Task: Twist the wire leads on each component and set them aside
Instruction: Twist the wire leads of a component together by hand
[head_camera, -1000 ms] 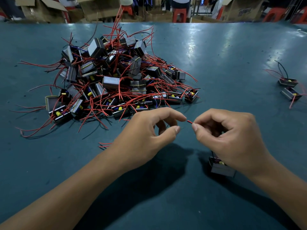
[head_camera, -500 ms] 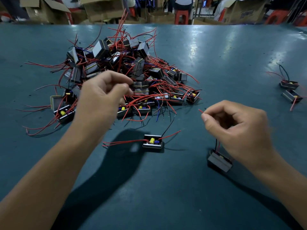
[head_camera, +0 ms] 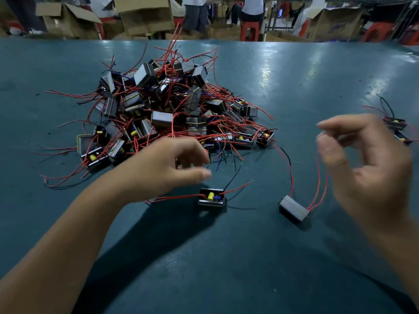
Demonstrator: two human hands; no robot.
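Observation:
A big pile of small black and grey components (head_camera: 172, 114) with red wire leads lies at the centre left of the teal table (head_camera: 294, 75). One component with a yellow part (head_camera: 212, 197) lies alone in front of the pile. My left hand (head_camera: 167, 164) hovers just above and left of it, fingers loosely curled and apart, holding nothing. A grey component (head_camera: 293, 209) lies to the right, its red leads (head_camera: 319, 184) rising beside my right thumb. My right hand (head_camera: 362, 159) is blurred, fingers spread, with nothing pinched.
Two components (head_camera: 395, 123) with wires lie together at the far right, partly behind my right hand. Beyond the table's far edge stand cardboard boxes (head_camera: 145, 14), red stools (head_camera: 249, 30) and people.
My left hand has come down from over the pile towards the lone component. My right hand has opened and drifted right, letting go of the wire end; the grey component rests on the table.

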